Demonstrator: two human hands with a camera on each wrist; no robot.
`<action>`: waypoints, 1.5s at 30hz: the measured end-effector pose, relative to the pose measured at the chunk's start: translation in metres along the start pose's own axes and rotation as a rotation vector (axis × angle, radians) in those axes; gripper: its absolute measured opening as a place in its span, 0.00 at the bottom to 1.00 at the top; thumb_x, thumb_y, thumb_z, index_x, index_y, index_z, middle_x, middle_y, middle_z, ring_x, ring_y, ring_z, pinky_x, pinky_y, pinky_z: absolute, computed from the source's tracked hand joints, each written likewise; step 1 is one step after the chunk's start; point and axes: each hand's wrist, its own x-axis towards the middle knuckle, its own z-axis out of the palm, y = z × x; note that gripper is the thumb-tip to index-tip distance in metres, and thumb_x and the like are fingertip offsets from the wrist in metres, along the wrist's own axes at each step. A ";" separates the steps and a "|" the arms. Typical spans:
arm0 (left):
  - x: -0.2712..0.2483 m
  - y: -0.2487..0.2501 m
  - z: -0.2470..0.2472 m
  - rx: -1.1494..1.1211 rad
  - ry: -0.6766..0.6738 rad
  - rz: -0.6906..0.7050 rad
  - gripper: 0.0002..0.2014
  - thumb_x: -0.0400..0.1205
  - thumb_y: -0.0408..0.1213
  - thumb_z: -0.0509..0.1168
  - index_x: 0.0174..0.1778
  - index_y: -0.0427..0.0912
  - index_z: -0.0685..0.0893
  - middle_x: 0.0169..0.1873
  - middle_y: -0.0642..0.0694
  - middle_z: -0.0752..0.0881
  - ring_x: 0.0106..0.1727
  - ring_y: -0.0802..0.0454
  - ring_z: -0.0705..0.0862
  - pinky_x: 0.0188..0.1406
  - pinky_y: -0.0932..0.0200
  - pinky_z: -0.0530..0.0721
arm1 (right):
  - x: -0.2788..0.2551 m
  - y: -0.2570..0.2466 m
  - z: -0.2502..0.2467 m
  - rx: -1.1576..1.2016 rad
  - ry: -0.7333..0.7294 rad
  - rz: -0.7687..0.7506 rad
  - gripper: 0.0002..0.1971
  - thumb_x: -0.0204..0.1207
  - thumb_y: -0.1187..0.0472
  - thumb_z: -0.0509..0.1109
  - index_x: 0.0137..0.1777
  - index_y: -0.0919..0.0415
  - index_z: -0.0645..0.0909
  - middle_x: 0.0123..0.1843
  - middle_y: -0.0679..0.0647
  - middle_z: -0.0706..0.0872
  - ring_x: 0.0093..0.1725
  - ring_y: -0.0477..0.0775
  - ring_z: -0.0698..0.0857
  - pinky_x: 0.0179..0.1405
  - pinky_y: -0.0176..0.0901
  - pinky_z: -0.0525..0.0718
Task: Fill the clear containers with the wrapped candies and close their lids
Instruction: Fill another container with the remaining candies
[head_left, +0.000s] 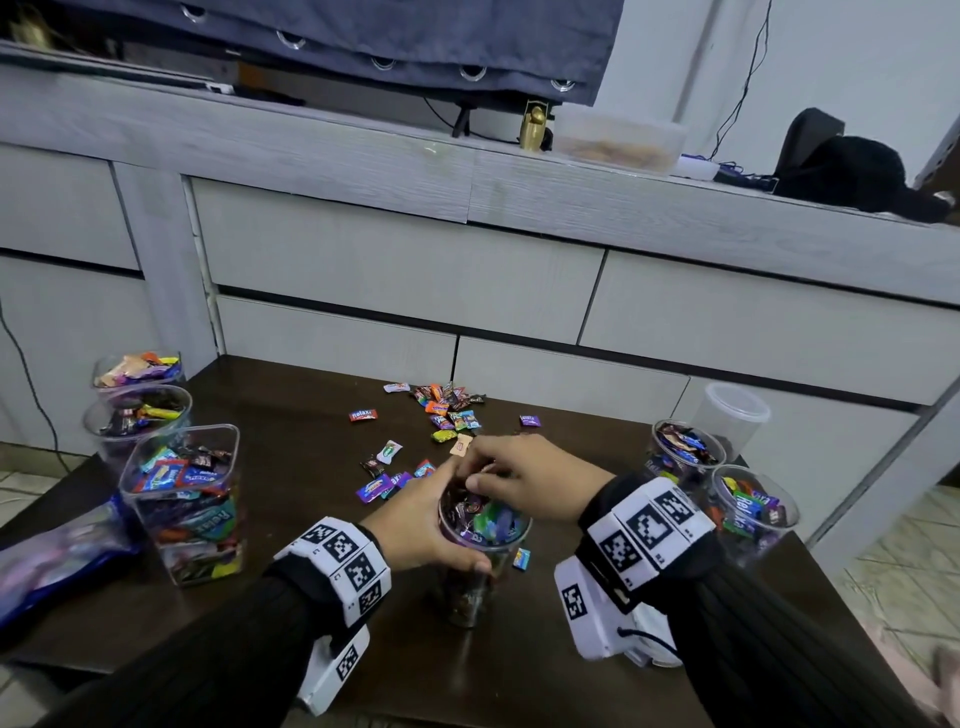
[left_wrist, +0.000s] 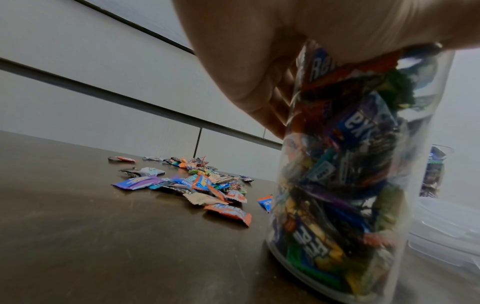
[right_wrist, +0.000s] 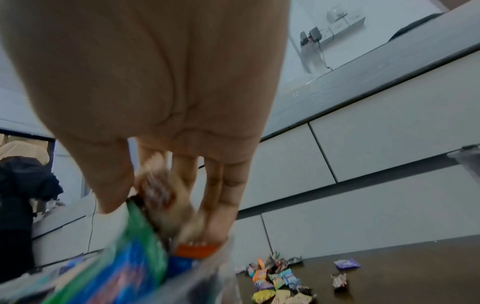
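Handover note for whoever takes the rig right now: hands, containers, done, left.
Left hand grips the round container near its rim, upright on the table.
Right hand is at its mouth, fingers pinching a candy.
Done: that container is nearly full; five more filled ones stand at the table's edges, e.g. the square one.
Left: loose candies at mid-table, and every lid; none is on.

A dark wooden bench (head_left: 291, 519) is standing against a grey woodgrain cabinet (head_left: 405, 270) with flat drawers. A blue curtain (head_left: 395, 36) is hanging above, white wall (head_left: 857, 62) behind, pale tiled floor (head_left: 904, 571) showing alongside.
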 end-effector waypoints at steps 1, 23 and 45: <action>0.000 0.000 0.000 0.002 0.004 0.009 0.50 0.57 0.47 0.86 0.71 0.69 0.64 0.67 0.58 0.81 0.69 0.66 0.79 0.72 0.60 0.78 | -0.001 0.001 -0.002 0.020 0.004 0.001 0.10 0.81 0.57 0.65 0.61 0.54 0.79 0.57 0.51 0.86 0.55 0.48 0.83 0.56 0.44 0.82; 0.003 -0.006 0.002 -0.028 0.018 0.000 0.45 0.55 0.49 0.87 0.67 0.62 0.72 0.62 0.59 0.86 0.66 0.60 0.83 0.66 0.55 0.82 | -0.002 -0.001 0.000 -0.119 0.082 -0.091 0.10 0.71 0.58 0.77 0.52 0.54 0.85 0.42 0.40 0.79 0.42 0.42 0.78 0.43 0.34 0.75; 0.004 -0.020 0.023 0.329 -0.241 -0.029 0.53 0.59 0.46 0.86 0.76 0.62 0.61 0.70 0.68 0.73 0.72 0.78 0.68 0.75 0.73 0.65 | -0.036 0.018 0.031 -0.174 0.059 0.138 0.38 0.62 0.43 0.77 0.71 0.50 0.67 0.65 0.51 0.75 0.64 0.53 0.73 0.64 0.47 0.75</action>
